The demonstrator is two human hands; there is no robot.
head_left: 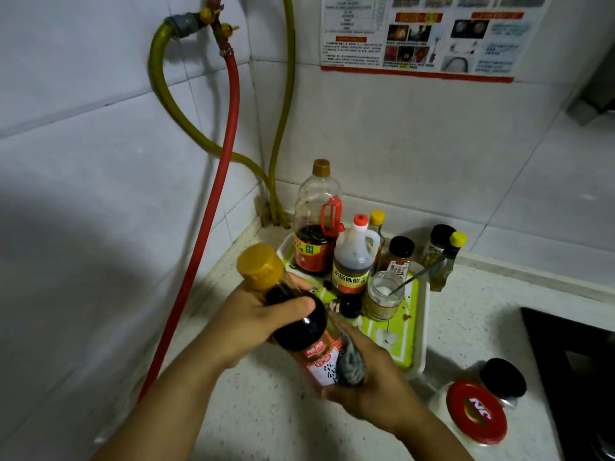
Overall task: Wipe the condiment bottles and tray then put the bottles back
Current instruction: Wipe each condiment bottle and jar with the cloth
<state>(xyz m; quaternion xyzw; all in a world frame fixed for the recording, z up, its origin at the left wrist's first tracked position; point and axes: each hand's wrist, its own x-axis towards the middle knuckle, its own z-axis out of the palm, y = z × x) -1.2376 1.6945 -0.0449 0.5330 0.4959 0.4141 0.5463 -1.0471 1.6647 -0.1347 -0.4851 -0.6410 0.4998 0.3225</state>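
Your left hand point(256, 322) has its fingers clamped on the neck of the soy sauce bottle point(301, 322), tilted at centre frame above the counter point(266, 410). Your right hand point(372, 390) presses a grey cloth point(349, 361) against its label, fingers closed on both, just beside the green tray point(417, 327).

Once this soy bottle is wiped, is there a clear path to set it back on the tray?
Mostly. The dark bottle is in both hands, just off the tray's near left corner. The tray's near part looks open apart from crumbs; a black-capped small bottle and the open jar stand further in.

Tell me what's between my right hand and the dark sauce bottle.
A grey cloth, pressed by the right hand against the dark sauce bottle, in the head view.
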